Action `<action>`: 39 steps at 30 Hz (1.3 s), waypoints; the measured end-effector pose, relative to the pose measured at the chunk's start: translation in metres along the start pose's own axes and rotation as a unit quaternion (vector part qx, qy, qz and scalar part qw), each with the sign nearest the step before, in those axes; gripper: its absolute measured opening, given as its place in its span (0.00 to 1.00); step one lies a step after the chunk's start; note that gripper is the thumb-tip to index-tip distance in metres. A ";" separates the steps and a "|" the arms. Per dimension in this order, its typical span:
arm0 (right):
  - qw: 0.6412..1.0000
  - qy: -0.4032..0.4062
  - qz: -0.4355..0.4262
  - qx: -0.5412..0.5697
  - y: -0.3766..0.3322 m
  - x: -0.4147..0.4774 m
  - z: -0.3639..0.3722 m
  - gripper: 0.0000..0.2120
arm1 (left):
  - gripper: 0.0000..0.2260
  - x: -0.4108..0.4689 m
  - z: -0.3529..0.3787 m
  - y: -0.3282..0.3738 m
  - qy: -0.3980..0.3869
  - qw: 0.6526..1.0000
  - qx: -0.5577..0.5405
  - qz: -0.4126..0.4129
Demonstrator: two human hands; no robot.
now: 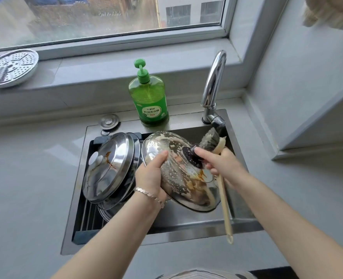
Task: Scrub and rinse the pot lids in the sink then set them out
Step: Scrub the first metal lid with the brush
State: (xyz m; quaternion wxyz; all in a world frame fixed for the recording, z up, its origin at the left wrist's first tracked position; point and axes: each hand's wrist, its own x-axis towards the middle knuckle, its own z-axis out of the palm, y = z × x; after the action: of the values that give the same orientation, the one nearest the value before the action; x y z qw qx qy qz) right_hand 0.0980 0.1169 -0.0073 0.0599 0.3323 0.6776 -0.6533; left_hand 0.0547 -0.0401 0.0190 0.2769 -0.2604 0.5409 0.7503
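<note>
A soapy glass pot lid [178, 178] with brown stains and a dark knob is held tilted over the sink [245, 224]. My left hand [151, 174] grips its left rim, thumb on top. My right hand [220, 165] holds a wooden-handled dish brush [222, 190], its bristle head raised above the lid's far edge, and its thumb touches the knob. A stainless steel lid [108, 168] with a white knob and a brown streak leans on other lids on the rack at the sink's left.
A green dish soap bottle [149, 97] stands behind the sink, with the chrome faucet [214, 85] to its right. A perforated steamer plate [9, 67] lies on the window sill at the left. A drain plug [108, 121] sits by the sink's back left corner. Grey counter surrounds the sink.
</note>
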 end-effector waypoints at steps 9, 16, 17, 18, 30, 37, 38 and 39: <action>0.947 -0.021 -0.143 -0.287 -0.003 -0.052 -0.001 0.28 | 0.22 0.011 0.002 0.004 0.058 0.994 -0.090 0.036; 0.965 -0.056 -0.205 -0.155 -0.002 -0.061 0.006 0.16 | 0.05 0.010 0.001 0.006 0.068 0.993 -0.020 0.096; 0.969 -0.029 -0.180 -0.169 0.003 -0.051 -0.001 0.15 | 0.08 0.010 -0.002 0.007 0.056 0.993 -0.022 0.097; 0.970 0.001 -0.143 -0.195 0.007 -0.041 -0.008 0.15 | 0.11 0.010 -0.004 0.007 0.049 0.994 -0.023 0.098; 0.971 0.023 -0.131 -0.201 0.005 -0.016 -0.004 0.16 | 0.04 0.008 0.002 0.021 0.043 0.988 -0.016 0.147; 0.968 0.013 -0.130 -0.214 0.005 -0.009 -0.006 0.15 | 0.03 0.010 -0.004 0.027 0.043 0.988 -0.013 0.146; 0.970 0.015 -0.114 -0.215 0.006 -0.007 -0.007 0.15 | 0.03 0.008 -0.003 0.026 0.038 0.987 -0.003 0.155; 0.971 0.010 -0.112 -0.209 0.006 -0.007 -0.006 0.15 | 0.04 0.007 -0.002 0.026 0.036 0.985 0.008 0.167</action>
State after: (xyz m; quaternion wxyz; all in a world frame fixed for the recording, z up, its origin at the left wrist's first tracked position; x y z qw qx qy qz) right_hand 0.1088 0.1189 -0.0075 0.0480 0.2404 0.8327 -0.4964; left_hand 0.0317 -0.0475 0.0315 0.1305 -0.1911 0.5920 0.7720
